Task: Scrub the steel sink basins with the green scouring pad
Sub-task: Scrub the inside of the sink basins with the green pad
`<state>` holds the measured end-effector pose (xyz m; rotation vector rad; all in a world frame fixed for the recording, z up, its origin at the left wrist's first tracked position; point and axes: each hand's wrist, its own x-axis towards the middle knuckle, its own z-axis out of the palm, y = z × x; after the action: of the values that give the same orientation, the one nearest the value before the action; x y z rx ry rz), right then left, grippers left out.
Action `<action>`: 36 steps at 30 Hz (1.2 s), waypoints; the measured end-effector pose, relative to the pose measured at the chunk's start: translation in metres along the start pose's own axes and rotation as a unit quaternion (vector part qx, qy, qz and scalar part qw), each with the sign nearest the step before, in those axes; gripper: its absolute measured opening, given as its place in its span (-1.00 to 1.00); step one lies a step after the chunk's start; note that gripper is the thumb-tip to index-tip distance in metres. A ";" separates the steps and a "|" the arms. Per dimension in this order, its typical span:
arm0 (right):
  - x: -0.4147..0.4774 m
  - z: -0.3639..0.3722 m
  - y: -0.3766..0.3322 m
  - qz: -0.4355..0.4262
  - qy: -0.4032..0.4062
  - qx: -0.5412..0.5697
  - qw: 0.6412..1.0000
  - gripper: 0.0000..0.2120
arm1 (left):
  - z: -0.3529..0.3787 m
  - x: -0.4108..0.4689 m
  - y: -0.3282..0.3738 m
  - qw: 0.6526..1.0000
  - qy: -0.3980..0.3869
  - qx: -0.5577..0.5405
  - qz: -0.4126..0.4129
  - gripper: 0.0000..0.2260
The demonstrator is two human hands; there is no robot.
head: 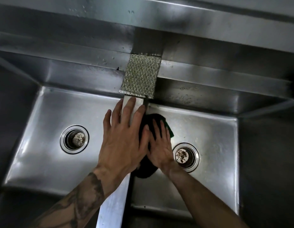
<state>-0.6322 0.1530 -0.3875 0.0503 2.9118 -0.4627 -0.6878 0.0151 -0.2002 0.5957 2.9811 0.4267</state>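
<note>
Mid-scrub — right hand [160,145], fingers flat, presses the green scouring pad [169,128] against the right basin [208,132] inner wall (left hand [123,139] spread flat on the divider [115,203]). Next, probably: firm strokes toward the drain [185,156].

The left hand [125,142] lies flat, palm down, fingers [132,111] spread and straight, with the right hand [160,145] just beside it, palm down, straight-fingered too.

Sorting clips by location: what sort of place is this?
Probably a commercial kitchen's washing-up station: a deep two-basin steel sink with a steel backsplash, perforated drain strainers flecked with residue, and a metallic mesh scourer lying on the divider.
</note>
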 end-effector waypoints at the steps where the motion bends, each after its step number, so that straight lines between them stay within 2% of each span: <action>1: 0.018 -0.006 0.007 0.016 0.006 0.000 1.000 -0.36 | 0.001 0.000 0.000 1.000 0.003 -0.001 0.001 -0.53; 4: 0.043 -0.018 0.027 0.027 0.026 -0.003 0.999 -0.37 | 0.002 0.001 0.000 1.000 0.006 0.001 0.004 -0.55; 7: 0.023 -0.022 0.056 0.018 0.024 -0.024 0.999 -0.34 | 0.001 0.000 0.001 1.000 0.009 -0.001 0.006 -0.54; 14: -0.054 -0.066 0.201 0.172 0.037 -0.053 0.983 -0.31 | 0.002 -0.001 0.002 0.999 0.025 -0.012 0.020 -0.53; 16: -0.069 -0.075 0.228 0.179 0.034 -0.062 0.981 -0.28 | 0.003 0.000 0.002 0.999 0.031 -0.013 0.026 -0.54; 19: -0.066 -0.071 0.225 0.204 0.041 -0.065 0.976 -0.27 | 0.000 -0.001 0.003 0.999 0.033 -0.019 0.024 -0.54; 23: -0.039 -0.052 0.177 0.253 0.063 -0.027 0.965 -0.28 | -0.002 -0.001 0.006 0.999 0.024 -0.016 0.015 -0.53; 27: -0.007 -0.032 0.111 0.183 0.057 -0.001 0.982 -0.32 | -0.003 0.000 0.005 1.000 0.021 -0.016 0.015 -0.53; 32: 0.007 -0.006 0.028 -0.010 0.041 0.024 0.999 -0.36 | -0.004 -0.001 0.005 1.000 0.012 -0.021 0.010 -0.55; 36: -0.020 0.009 0.014 -0.042 0.019 0.018 0.999 -0.33 | -0.006 -0.002 0.006 1.000 0.001 -0.017 0.003 -0.55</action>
<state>-0.6098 0.1633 -0.3957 -0.0591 2.9519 -0.5321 -0.6847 0.0180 -0.1924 0.6022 2.9682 0.4762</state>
